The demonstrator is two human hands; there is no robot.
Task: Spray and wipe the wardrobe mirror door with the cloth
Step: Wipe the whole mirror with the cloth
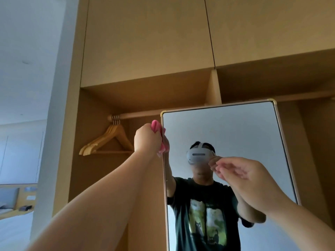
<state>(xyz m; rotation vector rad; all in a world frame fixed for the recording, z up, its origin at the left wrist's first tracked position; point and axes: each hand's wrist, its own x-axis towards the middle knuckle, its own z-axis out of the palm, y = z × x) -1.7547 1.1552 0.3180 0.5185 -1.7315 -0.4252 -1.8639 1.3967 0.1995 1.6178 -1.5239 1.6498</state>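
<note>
Up high, at the top left edge of a tall framed mirror door (226, 134), the person's left hand (147, 139) is raised with its fingers curled tightly around a bunched pink cloth (156, 126), which is pressed against the mirror's left frame edge. The right hand (248, 175) floats in front of the glass nearer the middle, fingers loosely curled and slightly blurred, holding nothing visible. No spray bottle is in view.

The step under way looks like wiping along the mirror's upper left edge. To do it well, the cloth should be flattened against the glass rather than kept balled up, then drawn in overlapping passes from the top edge downward, so streaks are carried away from cleaned areas. The free right hand could steady the frame's far side if the door swings. The corners under the frame deserve a firm fingertip pass.

Counted: one mirror door, one pink cloth, two bare hands. Behind and left of the mirror, a wooden rail (137, 115) inside the open wardrobe (145, 42) carries what appear to be three wooden hangers (108, 140) nested together, though the exact number is hard to confirm.
</note>
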